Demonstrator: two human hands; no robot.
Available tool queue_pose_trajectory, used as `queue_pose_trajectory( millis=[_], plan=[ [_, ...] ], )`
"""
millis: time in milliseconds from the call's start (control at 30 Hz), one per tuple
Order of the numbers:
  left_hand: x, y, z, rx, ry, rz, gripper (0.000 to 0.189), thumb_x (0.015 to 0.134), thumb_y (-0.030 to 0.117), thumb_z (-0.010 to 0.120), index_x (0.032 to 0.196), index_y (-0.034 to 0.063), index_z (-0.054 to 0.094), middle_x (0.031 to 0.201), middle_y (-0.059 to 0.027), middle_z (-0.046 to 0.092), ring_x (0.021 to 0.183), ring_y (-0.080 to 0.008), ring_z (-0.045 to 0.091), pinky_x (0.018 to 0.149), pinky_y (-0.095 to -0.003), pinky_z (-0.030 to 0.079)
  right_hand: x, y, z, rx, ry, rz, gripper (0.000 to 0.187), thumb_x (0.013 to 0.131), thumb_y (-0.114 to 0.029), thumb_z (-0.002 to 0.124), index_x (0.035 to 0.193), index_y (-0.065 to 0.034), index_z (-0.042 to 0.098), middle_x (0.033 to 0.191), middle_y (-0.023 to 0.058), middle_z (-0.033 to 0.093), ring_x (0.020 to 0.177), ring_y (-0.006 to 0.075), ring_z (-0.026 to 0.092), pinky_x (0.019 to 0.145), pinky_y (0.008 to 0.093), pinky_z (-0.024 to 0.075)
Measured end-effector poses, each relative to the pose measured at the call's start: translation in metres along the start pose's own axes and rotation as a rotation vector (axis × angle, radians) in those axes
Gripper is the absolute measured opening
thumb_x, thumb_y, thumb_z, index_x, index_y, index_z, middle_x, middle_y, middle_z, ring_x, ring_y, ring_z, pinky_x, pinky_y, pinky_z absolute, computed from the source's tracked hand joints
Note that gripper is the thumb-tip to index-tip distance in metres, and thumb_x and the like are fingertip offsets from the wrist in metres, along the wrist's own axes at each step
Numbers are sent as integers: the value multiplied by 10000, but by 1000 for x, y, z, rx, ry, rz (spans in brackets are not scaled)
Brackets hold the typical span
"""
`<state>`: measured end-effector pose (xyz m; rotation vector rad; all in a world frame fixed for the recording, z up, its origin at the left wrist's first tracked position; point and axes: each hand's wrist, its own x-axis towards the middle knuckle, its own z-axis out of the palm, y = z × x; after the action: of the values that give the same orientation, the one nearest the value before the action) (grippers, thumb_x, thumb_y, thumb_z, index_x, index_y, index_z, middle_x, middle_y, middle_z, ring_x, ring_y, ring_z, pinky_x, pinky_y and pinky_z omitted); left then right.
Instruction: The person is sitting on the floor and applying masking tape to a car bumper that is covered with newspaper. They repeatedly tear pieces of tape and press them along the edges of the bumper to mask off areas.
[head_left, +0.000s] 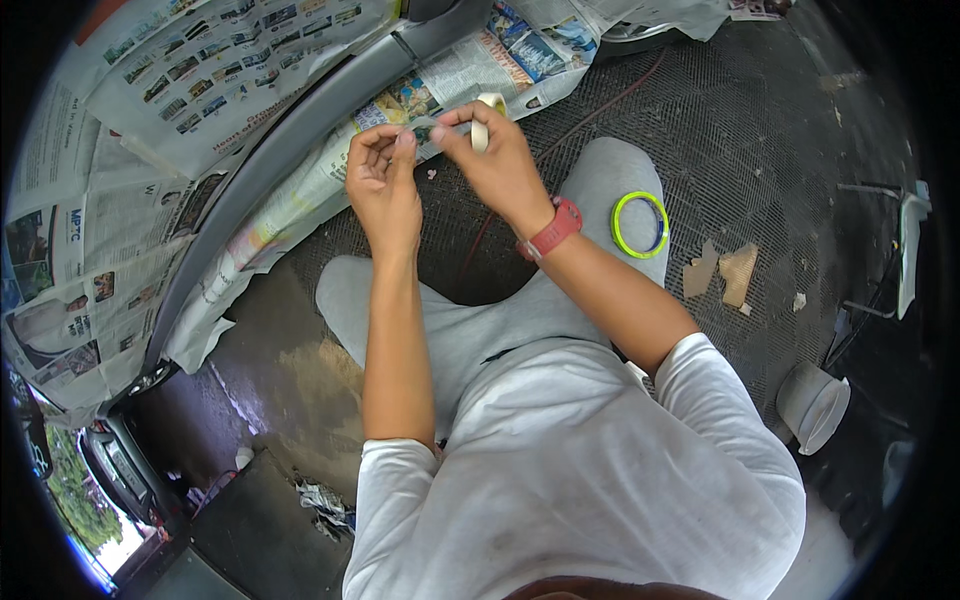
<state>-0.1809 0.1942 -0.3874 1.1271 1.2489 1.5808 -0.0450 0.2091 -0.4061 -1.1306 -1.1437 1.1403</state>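
Observation:
My left hand (385, 176) pinches one end of a short strip of masking tape (424, 124) between thumb and fingertips. The strip's other end is between the thumb and finger of my right hand (487, 150). A roll of cream masking tape (480, 133) hangs on the right hand. Just beyond both hands, newspaper (457, 75) covers the lower part of a car body, below a long grey trim panel (262, 157). A roll of bright yellow-green tape (616, 225) rests on my right thigh.
Torn cardboard pieces (737, 274) lie on the ribbed floor mat (750, 150) at the right. A white tub (814, 405) stands near a metal-framed object (907, 255). A thin red hose (600, 110) crosses the mat. Crumpled foil-like scrap (324, 501) lies at lower left.

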Motion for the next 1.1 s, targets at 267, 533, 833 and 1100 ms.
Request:
queue_pose_trajectory(
  millis=[267, 533, 833, 1100],
  plan=[
    [10, 6, 30, 61, 130, -78, 282, 914, 66, 800, 1141, -1, 647, 946, -57, 692, 899, -92, 641, 807, -234, 500, 43, -14, -32, -404, -68, -314, 206, 911, -231, 750, 927, -32, 700, 824, 131, 640, 677, 228, 609, 656, 349, 491],
    [56, -14, 34, 80, 282, 115, 264, 919, 97, 802, 1102, -26, 656, 1005, -88, 698, 963, -146, 666, 891, -280, 519, 68, 4, -58, -534, 21, -449, 236, 890, -222, 747, 1060, -59, 746, 951, 172, 667, 932, 392, 649, 820, 484, 519],
    [112, -30, 59, 192, 365, 345, 258, 927, -3, 745, 1105, -34, 560, 984, -162, 723, 893, -170, 728, 783, -269, 569, 60, 46, -79, -631, -52, -268, 204, 902, -238, 744, 974, -47, 743, 948, 177, 656, 924, 383, 652, 803, 479, 518],
    [124, -48, 70, 226, 385, 474, 313, 884, 24, 793, 1084, -34, 558, 920, -156, 714, 821, -179, 723, 711, -269, 564, 54, 40, -79, -663, -78, -275, 189, 907, -230, 737, 941, -44, 737, 927, 175, 642, 919, 380, 651, 791, 487, 520]
  ],
)
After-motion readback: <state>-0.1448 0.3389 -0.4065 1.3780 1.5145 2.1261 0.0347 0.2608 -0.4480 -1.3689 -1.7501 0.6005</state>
